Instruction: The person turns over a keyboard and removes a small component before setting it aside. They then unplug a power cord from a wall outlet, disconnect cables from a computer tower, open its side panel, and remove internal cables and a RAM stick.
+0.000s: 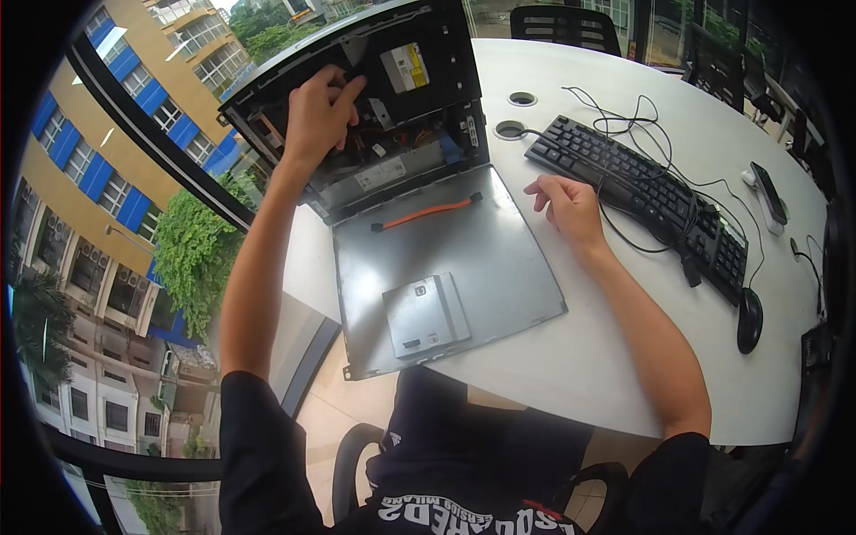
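Observation:
An opened desktop computer case [401, 174] stands at the table's left side, its dark inside facing me. My left hand [321, 116] reaches into the upper left of that case, with its fingers bent together. What they pinch, if anything, is hidden. A disc drive with a white and yellow label [406, 68] sits to the right of this hand. My right hand [571, 212] hovers by the panel's right edge, loosely bent, holding nothing. On the flat metal side panel [499, 267] lie an orange cable with black plugs [428, 213] and a small metal drive cage [426, 315].
A black keyboard [642, 187] with tangled cables lies right of my right hand. Beyond it are a black mouse [750, 321] and a phone-like black device [768, 192]. Two round cable holes [511, 130] pierce the white table [615, 357]. A window borders the left side.

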`<action>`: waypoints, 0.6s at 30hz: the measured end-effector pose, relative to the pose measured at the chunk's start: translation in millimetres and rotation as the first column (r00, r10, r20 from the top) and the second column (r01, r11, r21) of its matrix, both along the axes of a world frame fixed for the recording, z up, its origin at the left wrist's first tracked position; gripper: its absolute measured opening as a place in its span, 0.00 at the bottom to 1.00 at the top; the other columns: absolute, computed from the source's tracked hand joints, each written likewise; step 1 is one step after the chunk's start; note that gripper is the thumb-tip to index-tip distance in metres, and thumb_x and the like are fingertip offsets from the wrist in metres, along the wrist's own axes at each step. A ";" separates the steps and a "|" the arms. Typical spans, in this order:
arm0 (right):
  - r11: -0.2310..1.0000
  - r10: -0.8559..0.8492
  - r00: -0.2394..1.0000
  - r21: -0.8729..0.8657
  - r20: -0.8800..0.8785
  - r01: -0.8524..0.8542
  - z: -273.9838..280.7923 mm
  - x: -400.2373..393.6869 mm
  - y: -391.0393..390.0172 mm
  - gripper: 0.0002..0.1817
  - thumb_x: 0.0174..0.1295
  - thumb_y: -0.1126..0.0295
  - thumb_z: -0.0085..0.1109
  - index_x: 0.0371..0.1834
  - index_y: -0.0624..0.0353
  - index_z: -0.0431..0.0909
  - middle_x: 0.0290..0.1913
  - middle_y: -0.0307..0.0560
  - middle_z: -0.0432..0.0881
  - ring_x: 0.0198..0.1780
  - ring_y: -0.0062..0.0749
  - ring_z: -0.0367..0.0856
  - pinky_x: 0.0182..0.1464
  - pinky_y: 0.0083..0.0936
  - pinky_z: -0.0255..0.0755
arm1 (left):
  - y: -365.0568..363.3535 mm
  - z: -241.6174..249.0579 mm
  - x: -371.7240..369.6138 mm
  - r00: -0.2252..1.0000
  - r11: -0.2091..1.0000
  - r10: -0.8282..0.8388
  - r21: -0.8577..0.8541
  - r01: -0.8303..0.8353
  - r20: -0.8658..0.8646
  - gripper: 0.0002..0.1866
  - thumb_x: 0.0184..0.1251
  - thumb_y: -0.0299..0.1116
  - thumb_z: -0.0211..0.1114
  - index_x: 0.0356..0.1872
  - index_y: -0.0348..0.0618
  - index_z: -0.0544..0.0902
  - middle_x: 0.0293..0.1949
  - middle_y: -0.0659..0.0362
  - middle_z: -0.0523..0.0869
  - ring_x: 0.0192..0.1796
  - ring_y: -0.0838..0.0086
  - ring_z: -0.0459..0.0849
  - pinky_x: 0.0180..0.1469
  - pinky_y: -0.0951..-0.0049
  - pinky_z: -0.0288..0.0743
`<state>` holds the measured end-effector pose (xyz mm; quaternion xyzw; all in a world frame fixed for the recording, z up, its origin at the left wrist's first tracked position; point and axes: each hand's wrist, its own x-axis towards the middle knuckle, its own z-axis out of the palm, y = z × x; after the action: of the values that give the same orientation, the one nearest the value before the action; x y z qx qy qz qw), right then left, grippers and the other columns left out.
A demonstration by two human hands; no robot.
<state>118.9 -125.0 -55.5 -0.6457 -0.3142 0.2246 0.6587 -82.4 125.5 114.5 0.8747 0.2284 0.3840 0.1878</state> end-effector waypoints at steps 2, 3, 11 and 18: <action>1.000 0.006 1.000 0.010 -0.003 -0.006 -2.2 1.8 0.6 0.18 0.72 0.58 0.58 0.36 0.58 0.92 0.24 0.31 0.81 0.22 0.11 0.64 0.26 0.18 0.58 | -1.1 1.2 0.2 1.000 1.000 -0.001 -0.013 0.001 0.001 0.15 0.76 0.36 0.67 0.44 0.30 0.81 0.18 0.54 0.84 0.10 0.77 0.75 0.13 0.73 0.60; 1.000 0.000 1.000 0.015 -0.003 0.000 -2.1 2.8 1.6 0.17 0.72 0.59 0.58 0.36 0.58 0.92 0.24 0.31 0.81 0.22 0.11 0.64 0.25 0.18 0.58 | -1.5 1.9 -0.4 1.000 1.000 -0.002 -0.016 0.002 -0.001 0.15 0.76 0.36 0.68 0.44 0.30 0.81 0.18 0.54 0.84 0.10 0.78 0.75 0.13 0.73 0.60; 1.000 0.000 1.000 -0.003 -0.023 0.000 0.6 1.6 -1.1 0.17 0.71 0.59 0.59 0.35 0.59 0.92 0.23 0.32 0.81 0.23 0.12 0.66 0.26 0.17 0.59 | 8.6 3.7 -2.9 0.999 0.998 -0.035 -0.052 0.033 -0.038 0.14 0.76 0.37 0.68 0.43 0.32 0.80 0.17 0.56 0.84 0.11 0.79 0.74 0.14 0.74 0.60; 1.000 -0.005 1.000 -0.016 -0.021 0.005 1.7 -0.3 -0.7 0.17 0.72 0.59 0.58 0.36 0.59 0.92 0.25 0.31 0.80 0.23 0.12 0.63 0.26 0.17 0.58 | 19.8 0.6 -5.0 0.990 0.990 -0.138 -0.033 0.137 -0.022 0.14 0.76 0.37 0.67 0.41 0.33 0.80 0.18 0.57 0.84 0.12 0.80 0.75 0.16 0.76 0.62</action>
<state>118.6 -125.7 -53.8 -0.6495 -0.3037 0.2324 0.6572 -87.4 145.3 115.1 0.8899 0.1758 0.3558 0.2250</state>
